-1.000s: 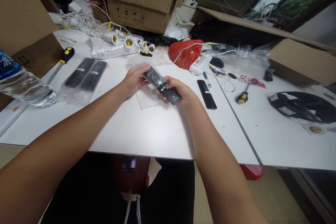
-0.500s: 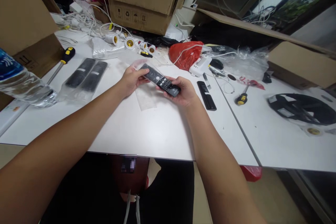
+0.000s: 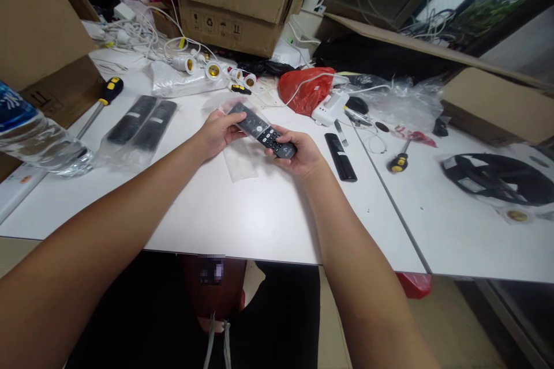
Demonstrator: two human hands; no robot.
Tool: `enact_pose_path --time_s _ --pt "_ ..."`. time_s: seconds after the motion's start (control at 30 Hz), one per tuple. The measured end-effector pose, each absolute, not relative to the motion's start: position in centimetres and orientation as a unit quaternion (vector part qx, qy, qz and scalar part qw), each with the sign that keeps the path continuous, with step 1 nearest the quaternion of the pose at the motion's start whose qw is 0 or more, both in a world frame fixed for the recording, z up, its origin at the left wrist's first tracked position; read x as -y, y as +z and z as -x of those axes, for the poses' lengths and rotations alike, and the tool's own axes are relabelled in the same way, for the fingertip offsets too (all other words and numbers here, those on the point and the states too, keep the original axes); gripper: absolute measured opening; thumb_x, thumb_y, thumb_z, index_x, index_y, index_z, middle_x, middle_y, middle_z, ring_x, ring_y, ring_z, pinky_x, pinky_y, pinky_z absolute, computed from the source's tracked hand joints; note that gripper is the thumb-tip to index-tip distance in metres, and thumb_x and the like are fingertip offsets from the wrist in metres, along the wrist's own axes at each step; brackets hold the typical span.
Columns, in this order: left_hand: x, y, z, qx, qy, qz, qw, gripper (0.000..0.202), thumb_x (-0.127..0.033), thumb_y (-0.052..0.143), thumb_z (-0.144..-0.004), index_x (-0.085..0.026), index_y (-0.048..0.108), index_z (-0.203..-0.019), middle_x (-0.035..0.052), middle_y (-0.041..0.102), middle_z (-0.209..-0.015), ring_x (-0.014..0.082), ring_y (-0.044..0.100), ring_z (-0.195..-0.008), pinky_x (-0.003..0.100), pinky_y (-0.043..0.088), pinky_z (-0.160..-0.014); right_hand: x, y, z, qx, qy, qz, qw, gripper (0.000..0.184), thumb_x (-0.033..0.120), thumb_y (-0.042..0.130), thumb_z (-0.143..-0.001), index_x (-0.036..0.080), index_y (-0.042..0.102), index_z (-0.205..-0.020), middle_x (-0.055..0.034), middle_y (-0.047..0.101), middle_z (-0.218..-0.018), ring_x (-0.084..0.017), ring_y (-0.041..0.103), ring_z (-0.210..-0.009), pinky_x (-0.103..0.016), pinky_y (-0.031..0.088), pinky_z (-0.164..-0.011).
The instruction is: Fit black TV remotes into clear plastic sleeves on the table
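A black remote control [image 3: 269,137] is held above the table between both hands, its buttons facing up. Closed on its far left end is my left hand [image 3: 220,134], thumb on top. My right hand [image 3: 303,153] grips the near right end, with the thumb bent over the lower buttons. Clear plastic wrapping shows around the left end. Under the hands lies a clear plastic bag [image 3: 240,166]. Another black remote [image 3: 340,157] rests on the table, right of my right hand. Two bagged remotes [image 3: 145,122] lie side by side to the left.
A water bottle [image 3: 38,132] and a screwdriver [image 3: 108,95] are at the left. Cardboard boxes [image 3: 229,11], white lamp sockets [image 3: 213,71], cables and a red bag [image 3: 305,89] line the back. Another screwdriver [image 3: 399,161] and a black round object [image 3: 497,179] lie right. A person's arm shows far back left.
My right thumb has moved in over the remote's lower buttons, and the right fingers have shifted along its edge. The remote is turned slightly; my left hand keeps its grip.
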State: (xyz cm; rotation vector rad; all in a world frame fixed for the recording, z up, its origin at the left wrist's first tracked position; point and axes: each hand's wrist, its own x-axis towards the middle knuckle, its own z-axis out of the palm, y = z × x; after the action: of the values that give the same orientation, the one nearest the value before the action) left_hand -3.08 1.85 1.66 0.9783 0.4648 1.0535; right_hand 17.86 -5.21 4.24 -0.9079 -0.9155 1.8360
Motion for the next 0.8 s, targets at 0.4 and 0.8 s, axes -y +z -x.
enact_pose_path --time_s 0.4,0.8 --pt "-2.5 1.6 3.4 -0.235 0.506 -0.396 0.73 0.037 -0.03 0.077 -0.077 -0.022 0.068 -0.112 0.0038 0.075 -0.109 0.0221 0.067 -0.107 0.027 0.056 -0.078 4.8 3.7 -17.5 0.341 0.77 0.339 0.419 0.048 0.01 0.062 -0.067 0.017 0.051 -0.114 -0.005 0.062 -0.093 -0.011 0.058 -0.057 -0.011 0.029 -0.03" --pt "-3.4 0.9 3.5 -0.206 0.538 -0.388 0.72 0.033 -0.014 0.076 -0.078 -0.022 0.069 -0.11 0.0021 0.076 -0.107 0.0173 0.071 -0.097 0.025 0.058 -0.08 5.4 4.9 -16.5 0.251 0.754 0.324 0.513 0.051 0.018 0.055 -0.064 0.008 0.053 -0.115 -0.0105 0.066 -0.091 -0.013 0.064 -0.068 -0.012 0.05 -0.043"
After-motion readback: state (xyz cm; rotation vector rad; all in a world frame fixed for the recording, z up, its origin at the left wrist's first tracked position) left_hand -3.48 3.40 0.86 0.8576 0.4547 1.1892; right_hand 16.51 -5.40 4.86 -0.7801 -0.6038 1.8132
